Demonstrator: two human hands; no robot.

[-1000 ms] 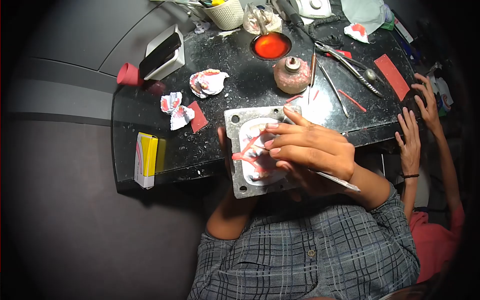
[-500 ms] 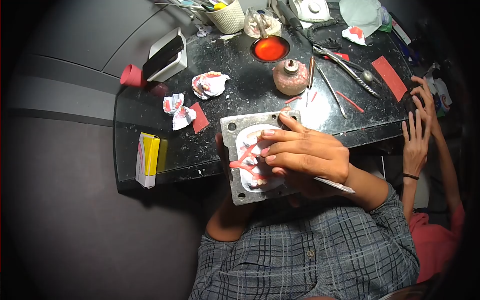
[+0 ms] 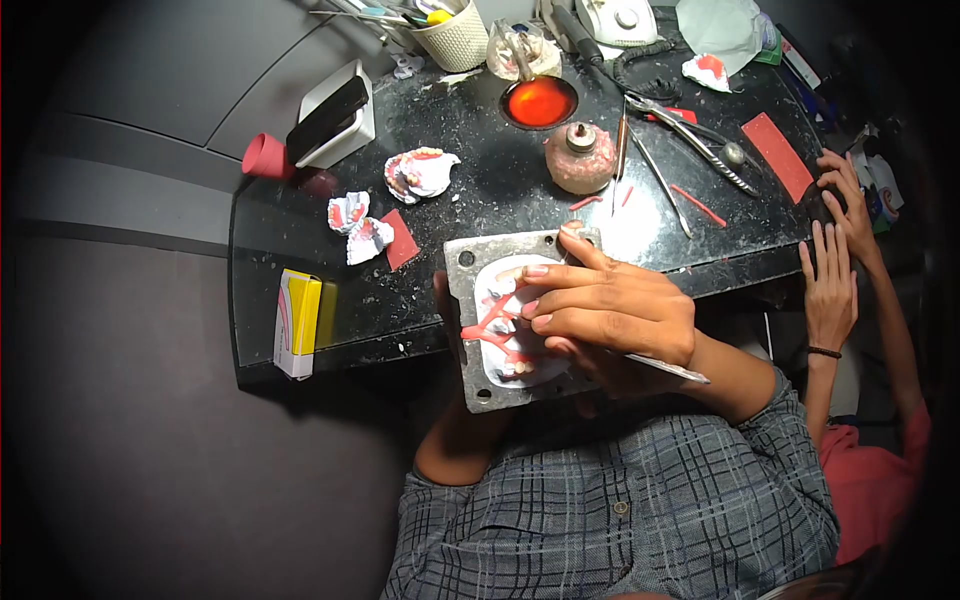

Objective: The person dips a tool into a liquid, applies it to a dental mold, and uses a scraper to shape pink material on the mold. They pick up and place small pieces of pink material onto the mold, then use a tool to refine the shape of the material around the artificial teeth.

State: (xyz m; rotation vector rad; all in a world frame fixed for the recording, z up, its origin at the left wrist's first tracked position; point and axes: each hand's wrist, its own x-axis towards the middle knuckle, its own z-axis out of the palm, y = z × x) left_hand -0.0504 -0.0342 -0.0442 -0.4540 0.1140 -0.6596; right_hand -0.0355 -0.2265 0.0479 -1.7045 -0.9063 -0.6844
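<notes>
A square metal flask (image 3: 520, 240) with corner holes is held tilted over the desk's front edge. White plaster (image 3: 545, 374) fills its middle, bearing teeth and a branching pink wax piece (image 3: 485, 333). My left hand (image 3: 443, 300) supports the flask from the far left side and beneath, mostly hidden behind it. Over the plaster lies my right hand (image 3: 620, 312), its fingertips touching the teeth and wax area. A thin metal instrument (image 3: 668, 368) sticks out under my right palm, held in that hand; its other end is hidden.
On the black desk (image 3: 480, 170) stand a pink-crusted burner (image 3: 580, 160), plaster models (image 3: 420, 174), pliers (image 3: 700, 145), a red wax sheet (image 3: 778, 155) and a yellow-white box (image 3: 297, 325). Another person's hands (image 3: 828, 295) rest at the right edge.
The other person's hands have shifted slightly. My two hands, the flask and the instrument keep almost the same pose.
</notes>
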